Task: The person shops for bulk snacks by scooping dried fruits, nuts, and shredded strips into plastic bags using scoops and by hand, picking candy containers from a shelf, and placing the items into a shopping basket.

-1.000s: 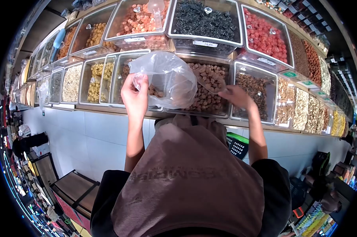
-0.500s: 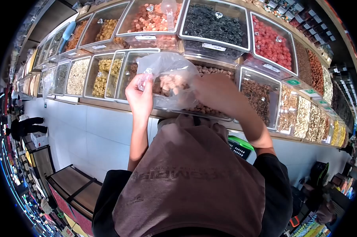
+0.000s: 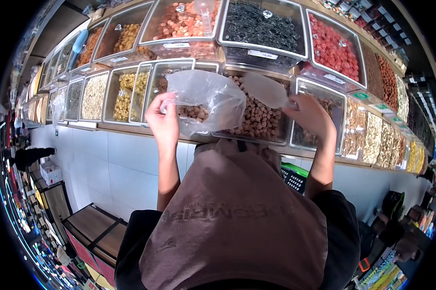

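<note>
Head view: looking down on a clear-walled bin (image 3: 266,141) of brown bits (image 3: 264,118).
Clear bag (image 3: 227,99): over the left edge of the bin; thin, crinkly, shiny; likely light, floppy and easy to tear; best held by the rim of its mouth.
Left hand (image 3: 163,116): pinching the bag's left edge between thumb and fingers.
Right hand (image 3: 307,113): closed on the near end of the scoop, handle mostly hidden.
Scoop (image 3: 265,90): above the bin, toward its back right corner; cloudy, smooth, wide; likely light, stiff and a bit slippery; best held by the handle.
Brown bits: small, round, bumpy; piled up by the front edge; likely hard and light.
Bits behind the plastic: inside or under the bag, cannot tell.
</note>
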Available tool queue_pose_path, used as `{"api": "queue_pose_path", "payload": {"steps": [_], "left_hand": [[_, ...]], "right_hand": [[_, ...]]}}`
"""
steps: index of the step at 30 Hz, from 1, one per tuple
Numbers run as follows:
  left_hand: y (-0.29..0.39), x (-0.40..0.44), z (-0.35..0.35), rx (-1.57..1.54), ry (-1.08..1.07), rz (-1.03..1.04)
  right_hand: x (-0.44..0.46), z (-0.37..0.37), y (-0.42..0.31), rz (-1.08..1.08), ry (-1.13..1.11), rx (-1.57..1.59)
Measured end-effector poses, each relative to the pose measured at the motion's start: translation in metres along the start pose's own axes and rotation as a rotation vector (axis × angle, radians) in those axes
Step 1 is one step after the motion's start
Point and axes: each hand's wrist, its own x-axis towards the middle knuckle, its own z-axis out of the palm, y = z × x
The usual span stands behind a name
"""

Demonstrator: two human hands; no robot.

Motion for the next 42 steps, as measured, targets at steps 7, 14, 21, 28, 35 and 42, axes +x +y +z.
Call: {"api": "queue_pose_path", "payload": {"steps": [7,14,21,28,35,42], "left_hand": [[0.000,0.040,0.002,0.004,0.004,0.023],[0.008,0.042,0.005,0.056,-0.043,0.063],[0.024,0.026,0.013,0.208,-0.175,0.094],[0.039,0.013,0.021,0.416,-0.242,0.507],[0.023,0.008,0.027,0.210,-0.144,0.352],[0.046,0.000,0.031,0.177,-0.132,0.240]], "right_hand": [[0.006,0.102,0.083,0.352,-0.198,-0.106],[0.062,0.182,0.128,0.268,-0.196,0.133],[0.097,0.227,0.143,0.154,0.061,0.202],[0.099,0.254,0.123,0.432,-0.025,0.802],[0.105,0.267,0.143,0.293,-0.016,0.611],[0.062,0.196,0.117,0.230,-0.040,0.852]]}}
